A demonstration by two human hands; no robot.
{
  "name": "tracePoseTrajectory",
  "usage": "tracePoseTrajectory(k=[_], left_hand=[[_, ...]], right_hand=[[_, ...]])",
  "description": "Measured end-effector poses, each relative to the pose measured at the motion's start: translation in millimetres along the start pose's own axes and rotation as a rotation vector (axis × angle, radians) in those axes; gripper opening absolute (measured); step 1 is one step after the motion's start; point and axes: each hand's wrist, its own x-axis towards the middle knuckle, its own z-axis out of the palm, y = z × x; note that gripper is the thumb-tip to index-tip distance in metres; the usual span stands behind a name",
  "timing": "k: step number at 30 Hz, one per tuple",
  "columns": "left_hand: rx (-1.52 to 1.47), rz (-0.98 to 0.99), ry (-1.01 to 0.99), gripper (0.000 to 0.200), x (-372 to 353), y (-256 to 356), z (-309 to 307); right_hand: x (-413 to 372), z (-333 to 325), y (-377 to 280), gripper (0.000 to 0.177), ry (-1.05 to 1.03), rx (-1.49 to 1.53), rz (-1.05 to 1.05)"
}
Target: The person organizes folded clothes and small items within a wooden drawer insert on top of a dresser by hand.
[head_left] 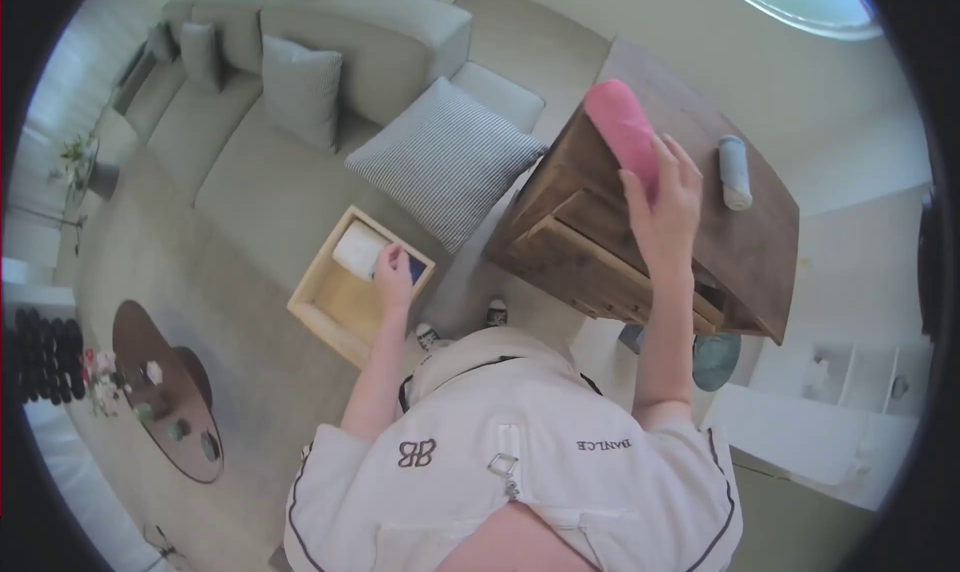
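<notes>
the right hand [667, 207] is clasped on the near end of a pink rolled cloth [622, 122] at the brown wooden cabinet [690, 227]; a grey-blue roll [734, 172] lies to its right. well apart from it, the left hand [394, 274] is at the pale wooden box [350, 315], fingers curled by a white folded cloth [358, 248] and a dark blue item [416, 270]; whether it grips either cannot be told.
</notes>
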Motion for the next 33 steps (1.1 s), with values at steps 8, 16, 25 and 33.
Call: tracePoseTrajectory(k=[8, 16, 25, 33], left_hand=[[-0.384, 0.377, -0.423, 0.026, -66, 188, 15], [-1.101, 0.208, -0.741, 0.057, -96, 253, 42], [-1.715, 0.587, -0.567, 0.063, -142, 273, 67], [-1.027, 0.202, -0.273, 0.052, -119, 258, 16]], right_hand=[[25, -22, 11, 0.046, -0.245, 0.474, 0.482], [-8, -14, -49, 0.053, -0.295, 0.848, 0.151], [-5, -4, -67, 0.056, 0.026, 0.732, -0.350], [-20, 18, -75, 0.064, -0.305, 0.898, -0.251]])
